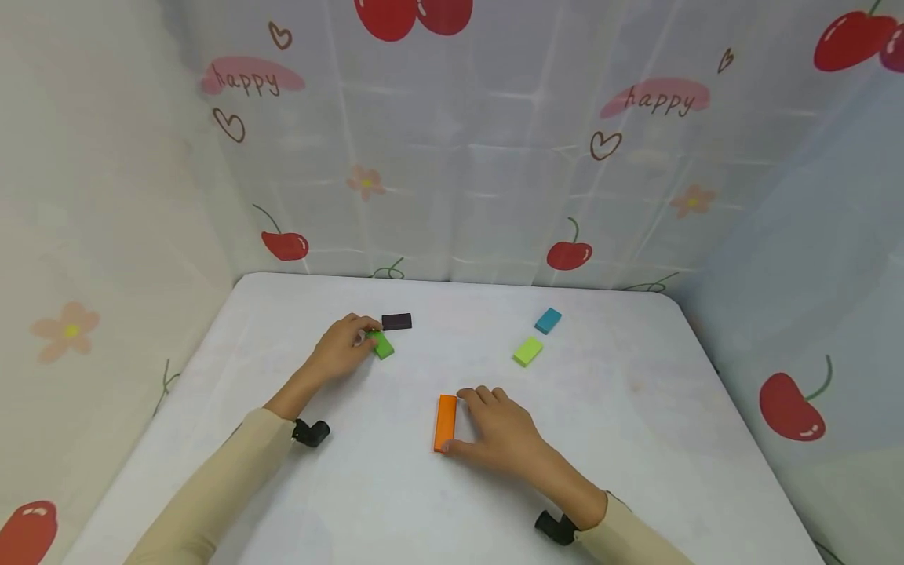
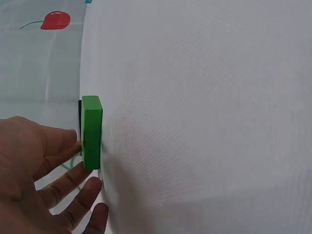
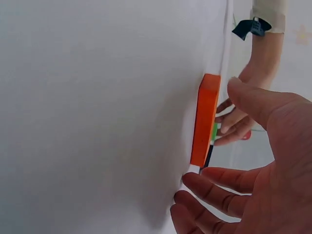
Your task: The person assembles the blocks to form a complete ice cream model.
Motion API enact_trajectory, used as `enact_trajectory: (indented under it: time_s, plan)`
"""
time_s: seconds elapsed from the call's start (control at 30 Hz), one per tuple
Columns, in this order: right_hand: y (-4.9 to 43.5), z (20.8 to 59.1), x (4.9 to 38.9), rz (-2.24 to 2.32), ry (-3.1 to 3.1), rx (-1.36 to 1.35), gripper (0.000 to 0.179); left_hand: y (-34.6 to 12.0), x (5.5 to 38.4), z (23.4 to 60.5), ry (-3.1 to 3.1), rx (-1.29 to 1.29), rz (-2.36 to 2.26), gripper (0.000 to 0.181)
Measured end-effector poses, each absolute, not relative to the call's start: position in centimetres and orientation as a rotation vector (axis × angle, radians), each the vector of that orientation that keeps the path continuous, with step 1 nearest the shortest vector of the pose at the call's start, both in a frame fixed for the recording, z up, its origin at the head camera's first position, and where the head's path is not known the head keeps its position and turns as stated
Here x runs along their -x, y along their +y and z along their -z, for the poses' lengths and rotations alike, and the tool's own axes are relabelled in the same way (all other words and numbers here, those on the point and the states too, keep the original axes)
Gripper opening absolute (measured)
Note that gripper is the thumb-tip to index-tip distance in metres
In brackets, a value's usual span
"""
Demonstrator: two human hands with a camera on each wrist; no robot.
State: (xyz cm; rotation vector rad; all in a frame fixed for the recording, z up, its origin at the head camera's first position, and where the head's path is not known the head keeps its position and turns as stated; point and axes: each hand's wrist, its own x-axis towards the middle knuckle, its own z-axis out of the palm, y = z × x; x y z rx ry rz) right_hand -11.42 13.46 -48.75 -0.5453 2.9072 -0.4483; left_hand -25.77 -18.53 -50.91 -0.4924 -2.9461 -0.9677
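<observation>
In the head view my left hand is at the far left of the table, its thumb and fingertips right at the near-left end of a green block. The left wrist view shows this green block with the thumb tip close beside it and the other fingers spread loosely below. Toward the front centre, my right hand spans a long orange block, thumb at its near end and fingertips by its far end. Seen from the right wrist, the fingers are loosely spread around the orange block.
A black block lies just behind the green one. Right of centre at the back are a blue block and a lime-green block. A printed curtain hangs behind the white table.
</observation>
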Motion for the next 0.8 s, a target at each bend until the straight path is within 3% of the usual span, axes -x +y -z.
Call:
enact_trajectory:
  time_s: [0.13, 0.8]
  plan:
    - [12.9, 48.8, 11.5, 0.39, 2.897, 0.571, 0.096, -18.5, 25.9, 50.9, -2.957, 0.469, 0.953, 0.032]
    - [13.7, 49.2, 13.4, 0.514, 2.854, 0.562, 0.09, -18.5, 26.3, 50.9, -2.976, 0.404, 0.964, 0.022]
